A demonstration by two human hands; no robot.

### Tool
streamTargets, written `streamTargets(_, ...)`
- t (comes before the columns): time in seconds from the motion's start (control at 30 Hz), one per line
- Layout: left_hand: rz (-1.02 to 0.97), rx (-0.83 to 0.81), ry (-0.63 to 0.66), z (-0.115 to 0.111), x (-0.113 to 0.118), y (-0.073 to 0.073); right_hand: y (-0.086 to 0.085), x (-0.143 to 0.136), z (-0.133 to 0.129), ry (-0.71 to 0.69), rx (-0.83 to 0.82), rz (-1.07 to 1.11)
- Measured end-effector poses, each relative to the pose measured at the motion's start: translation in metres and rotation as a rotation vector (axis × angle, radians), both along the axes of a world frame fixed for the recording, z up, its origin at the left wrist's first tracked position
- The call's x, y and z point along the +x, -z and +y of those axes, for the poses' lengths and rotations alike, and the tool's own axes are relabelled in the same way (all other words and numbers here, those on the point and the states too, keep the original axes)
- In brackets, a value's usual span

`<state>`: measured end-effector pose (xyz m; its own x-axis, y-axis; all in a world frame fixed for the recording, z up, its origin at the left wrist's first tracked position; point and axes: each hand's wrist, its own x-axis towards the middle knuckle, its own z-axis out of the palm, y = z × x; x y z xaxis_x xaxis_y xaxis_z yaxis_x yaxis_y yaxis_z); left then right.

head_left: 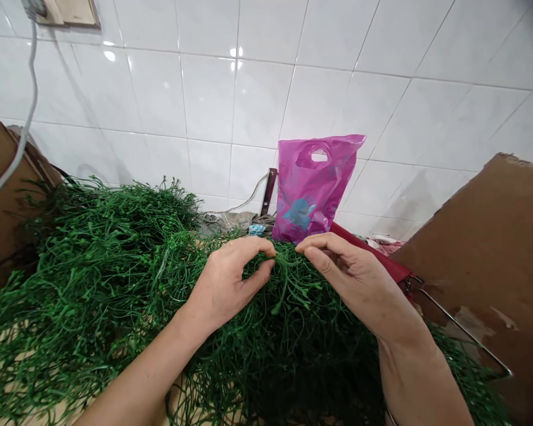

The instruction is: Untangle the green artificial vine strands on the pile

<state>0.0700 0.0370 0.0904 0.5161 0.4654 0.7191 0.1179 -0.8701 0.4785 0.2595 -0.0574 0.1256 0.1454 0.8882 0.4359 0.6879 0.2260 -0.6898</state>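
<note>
the green strands [115, 254] lie in a big loose heap, higher on the left and spreading under and in front of both hands; they are tangled together, and from this view i cannot tell any finished portion from an unfinished one, so how much is done or left stays unclear. the left hand [224, 278] is curled, thumb and forefinger tips brought together over the middle of the heap, apparently pinching the end of a thin strand. the right hand [350, 278] faces it, just apart, with thumb and forefinger nearly closed and the other fingers bent behind; whether its tips meet or grip a strand i cannot tell. just beyond the hands a purple bag [315, 195] stands upright near the tiled wall [208, 94], with a small blue item [256, 229] and some grey cloth [224, 222] beside it. a red item [373, 251] lies behind the right hand, near a bent metal rod [466, 334]. cardboard [484, 248] closes in the right side, a brown box [4, 154] the left, and a white cable [33, 89] hangs there; the tangle itself looks the likeliest hindrance, since strands could snag
</note>
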Motion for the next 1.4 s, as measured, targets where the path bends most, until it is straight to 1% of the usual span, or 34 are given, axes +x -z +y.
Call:
streamTargets(0.1, -0.006, 0.112, -0.029, -0.001, 0.002, 0.003, 0.001, -0.004, 0.000, -0.066, -0.006, -0.007)
streamTargets(0.2, -0.009, 0.147, -0.072, -0.001, 0.003, 0.003, 0.002, -0.007, 0.001, -0.119, -0.006, 0.009)
streamTargets(0.37, 0.028, 0.237, -0.135, -0.001, 0.004, 0.003, 0.004, -0.011, 0.001, -0.107, 0.003, 0.013)
streamTargets(0.5, 0.015, 0.297, -0.126, -0.001, 0.005, 0.004, 0.004, -0.015, 0.002, -0.101, 0.004, -0.024)
streamTargets(0.7, 0.019, 0.216, -0.057, -0.001, 0.003, 0.004, 0.003, -0.020, 0.002, -0.055, 0.022, -0.043)
streamTargets(0.83, 0.077, 0.225, 0.008, 0.001, -0.001, 0.004, 0.004, -0.024, 0.001, -0.036, 0.006, -0.071)
streamTargets(0.93, 0.098, 0.220, 0.006, 0.002, -0.001, 0.002, 0.007, -0.026, 0.002, 0.003, 0.031, -0.122)
streamTargets(1.03, 0.069, 0.122, 0.027, 0.000, 0.001, -0.001, 0.008, -0.024, 0.004, 0.028, 0.091, -0.166)
streamTargets(1.13, 0.037, 0.057, 0.063, -0.001, 0.002, -0.002, 0.006, -0.020, 0.005, -0.018, 0.106, -0.128)
streamTargets(1.2, 0.045, 0.107, 0.030, 0.000, 0.003, 0.001, 0.004, -0.017, 0.004, -0.063, 0.065, -0.101)
streamTargets(1.3, 0.059, 0.268, -0.075, 0.004, 0.005, 0.007, 0.004, -0.015, 0.002, -0.123, 0.000, -0.098)
streamTargets(1.4, 0.066, 0.392, -0.143, 0.006, 0.005, 0.009, 0.008, -0.019, 0.004, -0.103, -0.016, -0.084)
